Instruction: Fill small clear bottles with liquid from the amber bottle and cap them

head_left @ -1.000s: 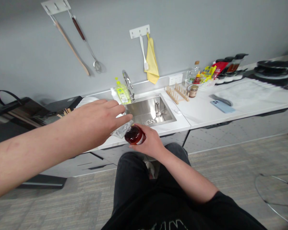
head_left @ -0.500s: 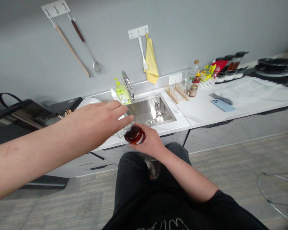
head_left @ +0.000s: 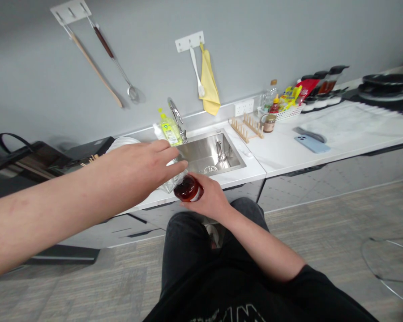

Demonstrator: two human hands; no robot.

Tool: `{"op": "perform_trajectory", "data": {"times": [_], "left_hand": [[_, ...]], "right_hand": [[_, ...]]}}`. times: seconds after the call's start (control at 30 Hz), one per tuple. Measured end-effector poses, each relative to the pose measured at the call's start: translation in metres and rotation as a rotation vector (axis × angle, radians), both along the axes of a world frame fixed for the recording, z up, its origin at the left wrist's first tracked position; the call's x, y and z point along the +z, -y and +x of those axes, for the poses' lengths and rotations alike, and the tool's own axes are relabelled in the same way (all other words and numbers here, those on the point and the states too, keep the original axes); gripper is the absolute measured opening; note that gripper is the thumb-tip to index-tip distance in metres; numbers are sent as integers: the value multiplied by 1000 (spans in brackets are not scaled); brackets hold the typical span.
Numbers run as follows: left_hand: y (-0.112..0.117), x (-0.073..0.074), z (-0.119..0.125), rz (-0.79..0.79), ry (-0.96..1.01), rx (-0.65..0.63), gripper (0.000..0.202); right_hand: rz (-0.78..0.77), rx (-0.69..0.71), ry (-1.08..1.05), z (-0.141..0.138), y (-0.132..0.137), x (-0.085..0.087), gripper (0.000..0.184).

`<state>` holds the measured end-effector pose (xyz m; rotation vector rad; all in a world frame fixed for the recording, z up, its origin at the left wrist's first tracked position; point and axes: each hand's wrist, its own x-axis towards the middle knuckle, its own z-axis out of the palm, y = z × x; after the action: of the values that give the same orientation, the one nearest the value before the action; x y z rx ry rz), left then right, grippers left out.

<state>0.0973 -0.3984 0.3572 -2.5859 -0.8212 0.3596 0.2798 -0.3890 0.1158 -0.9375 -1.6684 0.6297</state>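
My right hand (head_left: 208,197) grips a small glass bottle of dark red liquid (head_left: 188,188) on its side, low over the sink's front edge. My left hand (head_left: 144,167) reaches in from the left, fingers extended and apart, just above the bottle's neck. A crumpled clear plastic wrapping (head_left: 170,184) lies under those fingertips, against the bottle's top end. The bottle's cap is hidden by the plastic. Beyond my hands stands a stainless steel sink (head_left: 210,154) with a chrome faucet (head_left: 176,117) and a yellow-green dish soap bottle (head_left: 169,130).
A wooden plate rack (head_left: 246,129) and a jar (head_left: 269,123) stand right of the sink. A phone (head_left: 311,144) lies on the white counter (head_left: 349,129). White plates (head_left: 122,144) are at the left; a yellow towel (head_left: 208,80) and utensils hang on the wall.
My hands have barely moved. The head view has tilted slightly, shifting the counter a little upward and left, and my left fingers now cover more of the plastic.
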Motion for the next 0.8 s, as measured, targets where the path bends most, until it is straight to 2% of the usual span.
{"op": "perform_trajectory", "data": {"times": [0.13, 0.33, 0.8], "left_hand": [[-3, -1, 3, -20, 9, 12, 58], [-5, 0, 12, -6, -77, 0, 58], [-12, -1, 17, -33, -64, -8, 62]], "right_hand": [[-10, 4, -8, 0, -1, -2, 91], [-20, 8, -17, 0, -3, -6, 91], [-28, 5, -30, 6, -5, -9, 89]]}}
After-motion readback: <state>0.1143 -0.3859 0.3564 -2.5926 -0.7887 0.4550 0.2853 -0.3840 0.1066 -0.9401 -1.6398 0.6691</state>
